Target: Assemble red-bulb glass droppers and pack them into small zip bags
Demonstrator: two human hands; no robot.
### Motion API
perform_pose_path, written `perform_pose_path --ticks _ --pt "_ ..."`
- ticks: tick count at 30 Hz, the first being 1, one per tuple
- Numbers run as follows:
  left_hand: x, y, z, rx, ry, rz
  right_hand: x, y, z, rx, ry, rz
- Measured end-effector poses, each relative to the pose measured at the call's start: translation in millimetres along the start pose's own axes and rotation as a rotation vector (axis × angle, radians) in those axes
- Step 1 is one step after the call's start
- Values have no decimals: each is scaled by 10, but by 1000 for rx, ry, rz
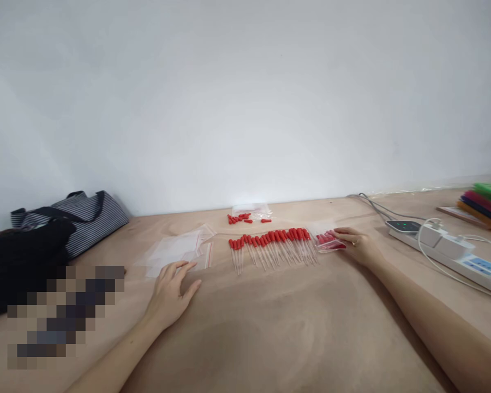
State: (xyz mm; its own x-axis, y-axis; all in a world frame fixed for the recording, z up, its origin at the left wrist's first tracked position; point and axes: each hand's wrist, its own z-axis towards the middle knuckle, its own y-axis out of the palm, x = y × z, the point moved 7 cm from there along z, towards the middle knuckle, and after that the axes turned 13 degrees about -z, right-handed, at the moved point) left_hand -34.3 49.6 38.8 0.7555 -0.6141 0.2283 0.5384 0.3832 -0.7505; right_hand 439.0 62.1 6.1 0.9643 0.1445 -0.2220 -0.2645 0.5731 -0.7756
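Observation:
My left hand (172,292) rests palm down, thumb spread from the fingers, its fingertips at the near edge of a loose stack of clear zip bags (174,246). At the right, the fingers of my right hand (357,244) close on the edge of a clear zip bag (322,229) with red rubber bulbs (326,238) inside. Between my hands lies a row of clear droppers with red bulbs (276,237), tips towards me. Behind them are several loose red bulbs (238,219) by another clear bag (253,209).
A striped bag (85,221) and black cloth (20,267) lie at the left, near a blurred-out patch. On the right are a power strip (466,259) with cables, a small black device (403,226) and coloured folders (486,204). A white wall (245,109) stands behind the table.

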Motion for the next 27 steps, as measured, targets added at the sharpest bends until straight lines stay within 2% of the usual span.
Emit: perform_pose_path --ticks 5,12,15,18,20,22,24,27 --pt "-11 34 5 -23 -16 -11 -86 87 -8 -130 -66 72" --pt "-9 71 8 -72 -46 -48 -16 182 -7 -234 68 282" --pt "-11 68 8 -77 -59 -52 34 137 -38 -240 125 352" --pt "-32 52 4 -59 -88 -16 -14 20 -17 -215 88 356" --pt "-52 35 12 -36 -111 27 -99 -56 63 -183 66 285" --pt "-70 20 38 -14 -121 71 -182 -63 191 -190 122 112" --pt "-89 17 80 -3 -119 112 -242 16 330 -272 239 -121" --pt "-161 34 143 9 -136 168 -377 173 529 -335 297 -219"
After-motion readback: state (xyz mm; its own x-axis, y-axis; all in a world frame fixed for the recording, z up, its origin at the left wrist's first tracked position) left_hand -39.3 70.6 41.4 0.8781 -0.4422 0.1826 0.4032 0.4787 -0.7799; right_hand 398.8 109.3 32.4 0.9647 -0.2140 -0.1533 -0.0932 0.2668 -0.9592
